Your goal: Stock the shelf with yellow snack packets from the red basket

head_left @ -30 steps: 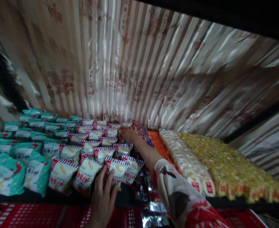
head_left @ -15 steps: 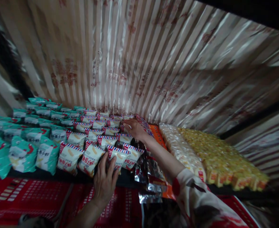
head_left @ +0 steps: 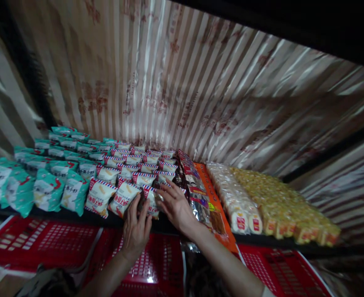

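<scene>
White snack bags [head_left: 124, 199] with red and blue striped top seams stand in rows on a dark shelf. My left hand [head_left: 137, 229] is at the front edge, its fingers apart and resting against the front row. Just right of its fingertips stands one snack bag [head_left: 151, 202]. My right hand [head_left: 176, 209] reaches in from the right with spread fingers, touching the right side of that bag and covering much of the bag beside it. How the right thumb sits is hard to see. Neither hand visibly lifts anything.
Teal snack bags [head_left: 48, 192] fill the left of the shelf. Right of my hands lie shiny flat packets [head_left: 197, 185], an orange packet [head_left: 222, 220], white wrapped rolls [head_left: 230, 194] and yellow packs [head_left: 277, 202]. Red baskets [head_left: 46, 243] sit below; a striped sheet [head_left: 157, 74] hangs behind.
My right hand has come forward from the back rows to the front right bags. My left hand stays at the front row. The view has shifted slightly.
</scene>
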Available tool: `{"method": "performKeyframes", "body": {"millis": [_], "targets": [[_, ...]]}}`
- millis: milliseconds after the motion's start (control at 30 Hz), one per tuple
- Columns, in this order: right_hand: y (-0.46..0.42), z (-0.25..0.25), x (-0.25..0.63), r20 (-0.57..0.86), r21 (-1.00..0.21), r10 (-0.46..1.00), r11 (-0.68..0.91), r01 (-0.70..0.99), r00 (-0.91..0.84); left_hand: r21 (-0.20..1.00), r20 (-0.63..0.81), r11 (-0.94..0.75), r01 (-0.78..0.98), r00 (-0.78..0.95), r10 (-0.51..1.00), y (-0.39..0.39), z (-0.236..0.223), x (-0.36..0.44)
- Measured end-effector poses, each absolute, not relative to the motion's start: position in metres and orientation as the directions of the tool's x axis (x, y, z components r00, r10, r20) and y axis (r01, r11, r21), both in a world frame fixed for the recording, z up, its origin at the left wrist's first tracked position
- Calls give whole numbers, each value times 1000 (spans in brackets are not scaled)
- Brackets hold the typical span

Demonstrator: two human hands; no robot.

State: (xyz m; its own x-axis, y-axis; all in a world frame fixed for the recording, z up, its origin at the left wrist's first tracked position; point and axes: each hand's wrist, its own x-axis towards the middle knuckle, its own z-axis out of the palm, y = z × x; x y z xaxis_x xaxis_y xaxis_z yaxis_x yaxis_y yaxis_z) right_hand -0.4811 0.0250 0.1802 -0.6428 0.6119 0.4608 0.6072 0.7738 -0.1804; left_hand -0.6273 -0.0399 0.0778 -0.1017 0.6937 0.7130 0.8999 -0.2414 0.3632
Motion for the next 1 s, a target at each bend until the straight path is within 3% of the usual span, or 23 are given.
{"method": "performKeyframes", "body": {"millis": [300,767,1000], "targets": [[27,168,-497,408,-148,683,705,694,-607,463,692,-59,885,-319,648,-40,92,-665],[31,165,-505,363,-163,704,693,703,-610,161,681,-20,987,-97,726,-33,100,-686],[29,163,-503,368,-202,710,691,694,-601,183,721,-86,979,-74,689,-32,100,-696]]}}
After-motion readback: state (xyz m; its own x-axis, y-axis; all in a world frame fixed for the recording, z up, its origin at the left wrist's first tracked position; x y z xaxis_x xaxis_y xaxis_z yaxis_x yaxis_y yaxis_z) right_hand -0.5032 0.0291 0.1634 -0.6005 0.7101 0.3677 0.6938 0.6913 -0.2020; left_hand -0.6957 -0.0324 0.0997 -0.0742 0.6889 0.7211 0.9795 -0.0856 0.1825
